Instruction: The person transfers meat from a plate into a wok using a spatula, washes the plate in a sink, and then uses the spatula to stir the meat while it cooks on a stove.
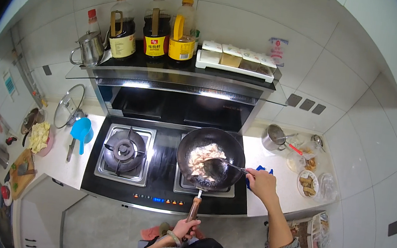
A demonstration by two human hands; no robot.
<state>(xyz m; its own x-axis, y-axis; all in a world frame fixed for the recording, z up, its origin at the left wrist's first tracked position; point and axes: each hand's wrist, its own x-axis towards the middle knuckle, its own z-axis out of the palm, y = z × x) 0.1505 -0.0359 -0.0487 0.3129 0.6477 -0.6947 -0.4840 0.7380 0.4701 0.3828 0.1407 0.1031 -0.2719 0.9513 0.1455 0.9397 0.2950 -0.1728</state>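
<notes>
My left hand (186, 228) grips the wooden handle (193, 209) of a dark wok (190, 141), which sits on the right burner of the stove. In my right hand (261, 183) is a metal spatula or ladle (232, 165); its head lies among pale pieces of food, apparently meat (204, 155), in the wok. The pieces lie mostly on the wok's left and upper side. A blue cloth (266, 169) shows partly behind my right hand on the counter.
Left of the wok is a bare gas burner (123, 150). A blue plastic scoop (82, 132), a glass lid (69, 106) and a bowl of chopped vegetable (39, 137) stand at left. At right are a metal pot (273, 137) and a plate of food (308, 183). Bottles (156, 32) line the shelf.
</notes>
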